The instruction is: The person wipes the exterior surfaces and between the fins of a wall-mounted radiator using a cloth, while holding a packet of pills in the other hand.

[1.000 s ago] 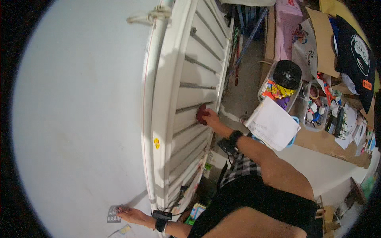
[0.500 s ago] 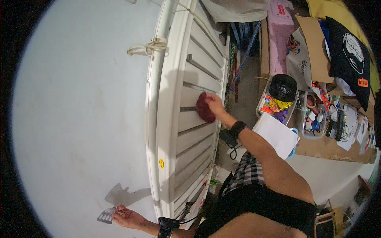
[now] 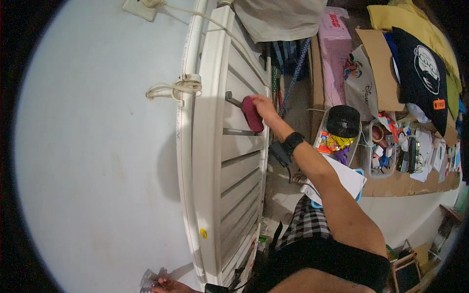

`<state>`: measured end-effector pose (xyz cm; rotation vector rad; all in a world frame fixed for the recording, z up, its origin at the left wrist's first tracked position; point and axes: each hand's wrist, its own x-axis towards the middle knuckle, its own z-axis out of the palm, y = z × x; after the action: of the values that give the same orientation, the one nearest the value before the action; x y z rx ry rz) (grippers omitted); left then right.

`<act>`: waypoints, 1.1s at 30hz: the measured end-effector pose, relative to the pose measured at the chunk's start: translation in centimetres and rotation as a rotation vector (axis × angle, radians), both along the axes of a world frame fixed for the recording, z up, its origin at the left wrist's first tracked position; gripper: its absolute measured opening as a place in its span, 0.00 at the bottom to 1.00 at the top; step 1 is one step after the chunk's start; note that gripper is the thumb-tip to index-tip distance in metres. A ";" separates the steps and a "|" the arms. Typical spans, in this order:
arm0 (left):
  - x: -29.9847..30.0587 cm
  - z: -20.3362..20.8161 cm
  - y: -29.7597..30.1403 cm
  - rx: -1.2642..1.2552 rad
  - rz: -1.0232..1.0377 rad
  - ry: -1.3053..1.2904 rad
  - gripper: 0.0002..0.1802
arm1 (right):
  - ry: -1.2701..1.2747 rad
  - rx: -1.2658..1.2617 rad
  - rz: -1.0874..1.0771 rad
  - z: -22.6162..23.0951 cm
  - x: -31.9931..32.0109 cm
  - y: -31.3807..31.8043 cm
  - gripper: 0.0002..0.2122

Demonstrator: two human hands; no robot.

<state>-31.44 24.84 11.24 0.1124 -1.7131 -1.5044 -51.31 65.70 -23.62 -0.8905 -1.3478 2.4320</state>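
Observation:
My right hand [image 3: 266, 109] is closed on a maroon cleaning pad [image 3: 252, 113], oblong and soft-looking. It presses the pad against the upper part of a white slatted panel [image 3: 240, 146], beside a small grey knob [image 3: 228, 96]. At the lower edge my left hand [image 3: 168, 285] is partly cut off, its fingers bent round a small greyish see-through piece [image 3: 148, 281] close to the white wall. What that piece is I cannot make out.
White pipe [image 3: 183, 146] with tied cord runs along the panel's left side. To the right, a cardboard-topped table [image 3: 395, 188] bears a black mesh basket [image 3: 343, 121], a clear plastic box [image 3: 382, 163] and a black printed cloth [image 3: 422, 68]. A pale cover [image 3: 281, 19] hangs above.
My right hand and the pad have moved up along the panel. The left hand has dropped toward the lower edge of the view, still with the greyish piece. The whole view has shifted slightly.

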 end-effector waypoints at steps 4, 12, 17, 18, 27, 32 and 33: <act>0.2 -0.4 -1.9 0.003 -0.028 -0.060 0.09 | 0.493 -0.372 -0.207 9.1 -1.8 2.1 0.12; -0.5 -0.3 0.0 -0.141 0.022 -0.110 0.07 | -0.051 0.834 -0.094 -6.6 -4.6 1.5 0.16; 0.1 -0.3 -0.7 -0.158 0.004 -0.121 0.08 | 0.144 0.629 -0.273 -0.5 -4.5 3.5 0.10; 0.0 -0.3 -0.6 -0.150 0.003 -0.120 0.08 | 0.224 0.602 -0.296 2.6 -4.9 4.1 0.10; 0.8 -0.4 -4.0 -0.031 -0.031 -0.130 0.09 | 0.032 0.673 -0.124 -1.0 -9.7 6.8 0.20; -0.2 -0.1 -1.4 -0.047 0.014 -0.074 0.09 | -0.212 0.720 0.134 -12.4 -4.8 4.3 0.17; 0.0 -0.1 -1.6 -0.033 0.014 -0.118 0.09 | -0.214 0.685 0.143 -13.1 -3.3 3.3 0.19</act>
<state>-31.48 23.20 11.17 0.1989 -1.8260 -1.4834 -54.65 69.03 -36.75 -0.8883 -2.1839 1.7619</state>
